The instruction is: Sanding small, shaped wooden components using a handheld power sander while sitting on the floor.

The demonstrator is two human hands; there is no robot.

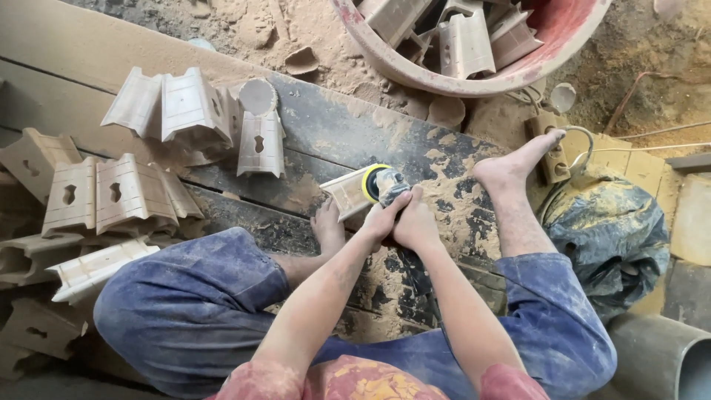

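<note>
Both my hands grip a small power sander [385, 185] with a yellow-rimmed pad. My left hand [381, 218] and my right hand [416, 221] clasp its body side by side. The pad presses on the end of a carved wooden piece [346, 194], which my left foot [328, 228] holds down on the dusty dark board [355, 130]. My right foot [511, 164] rests on the board to the right. I sit with knees spread, in blue trousers.
Carved wooden pieces [189, 111] lie in piles at the left [111, 194]. A red basin [474, 78] at the top holds several more. A dusty dark bag [611, 230] and cables lie at the right. Sawdust covers the ground.
</note>
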